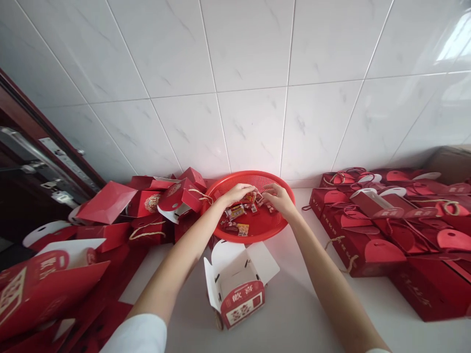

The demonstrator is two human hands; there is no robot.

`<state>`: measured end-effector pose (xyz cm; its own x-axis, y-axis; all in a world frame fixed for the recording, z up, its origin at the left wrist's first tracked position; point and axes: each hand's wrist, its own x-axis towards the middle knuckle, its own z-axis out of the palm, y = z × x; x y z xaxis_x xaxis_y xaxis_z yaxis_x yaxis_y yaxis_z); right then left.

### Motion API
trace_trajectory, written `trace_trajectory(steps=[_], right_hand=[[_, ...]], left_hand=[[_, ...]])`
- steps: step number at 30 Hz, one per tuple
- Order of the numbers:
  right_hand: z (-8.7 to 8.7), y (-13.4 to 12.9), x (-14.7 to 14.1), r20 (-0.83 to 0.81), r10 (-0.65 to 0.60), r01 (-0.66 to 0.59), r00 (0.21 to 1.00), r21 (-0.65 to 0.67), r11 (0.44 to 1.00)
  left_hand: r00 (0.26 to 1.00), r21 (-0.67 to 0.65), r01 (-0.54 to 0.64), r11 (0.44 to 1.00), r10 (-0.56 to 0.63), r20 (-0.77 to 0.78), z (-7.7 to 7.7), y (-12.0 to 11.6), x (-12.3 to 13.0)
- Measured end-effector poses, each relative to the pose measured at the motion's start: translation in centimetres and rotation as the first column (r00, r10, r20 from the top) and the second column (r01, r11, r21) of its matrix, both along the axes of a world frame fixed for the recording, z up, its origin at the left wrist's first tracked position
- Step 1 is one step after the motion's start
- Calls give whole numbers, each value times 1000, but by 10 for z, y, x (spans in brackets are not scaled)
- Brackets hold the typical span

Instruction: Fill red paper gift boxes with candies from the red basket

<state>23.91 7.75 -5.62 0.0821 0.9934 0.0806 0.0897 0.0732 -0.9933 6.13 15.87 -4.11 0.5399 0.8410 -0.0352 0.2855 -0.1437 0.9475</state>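
Note:
A red perforated plastic basket [250, 238] stands against the wall with several small wrapped candies [235, 212] in it. Both my hands reach inside. The fingers of my left hand [240, 194] are curled together around a small red-and-yellow wrapped candy, partly hidden by them. My right hand [278, 199], just beside it, pinches a small red wrapped candy [259, 198] between thumb and fingers. Between my forearms, nearer to me, a red and white gift box [243, 299] sits with its flaps up and its white inside showing.
Unfolded and part-folded red boxes [106, 201] pile up on the left, some with rope handles. Rows of red boxes [362, 245] fill the right side of the white tabletop [294, 304]. Behind is a tiled wall [253, 117]; a dark door frame [47, 132] stands at left.

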Motion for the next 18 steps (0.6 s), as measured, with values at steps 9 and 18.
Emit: trace_trajectory(steps=[9,18], right_hand=[[3,-1,-1,-11,9,-10,1000,-60,998],[-4,4,1,-108,-6,8,994,14,1000]], left_hand=[[982,25,115,993,-118,148,-2,3,0],[973,-51,188,981,-179,145,-6,1,2]])
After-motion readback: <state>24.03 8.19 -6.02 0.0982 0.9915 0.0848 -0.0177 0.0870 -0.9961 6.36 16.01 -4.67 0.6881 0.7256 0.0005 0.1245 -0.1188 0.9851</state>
